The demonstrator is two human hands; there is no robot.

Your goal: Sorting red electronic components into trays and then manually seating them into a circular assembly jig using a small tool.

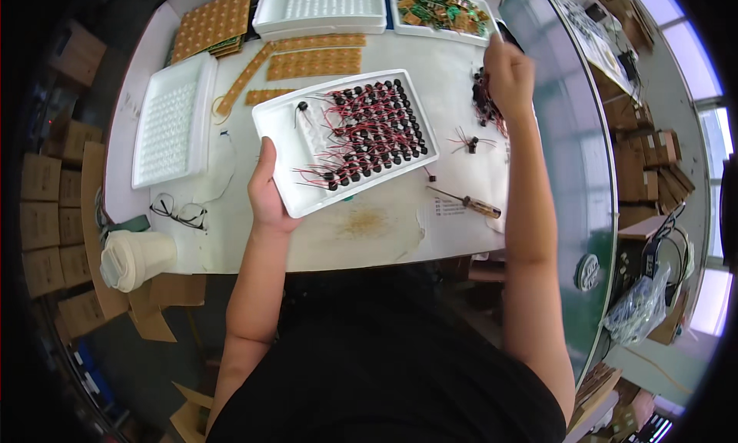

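My left hand (270,188) grips the near left corner of a white tray (274,141), thumb on top, holding it tilted above the table. Rows of small black round parts with red and black wires (388,128) fill its right side; a single black part (302,106) sits apart at the left. My right hand (509,72) is raised at the far right with fingers closed, slightly blurred; what they hold, if anything, is hidden. Just beside it lies a heap of wired black parts (484,104). A few loose wired parts (472,144) rest right of the tray.
A screwdriver (477,205) lies near the front right. Farther back are perforated orange-brown boards (315,63), stacked white trays (319,28) and a tray of green-brown scraps (442,28). On the left are another white tray (171,120), glasses (178,211) and a beige cup (138,258).
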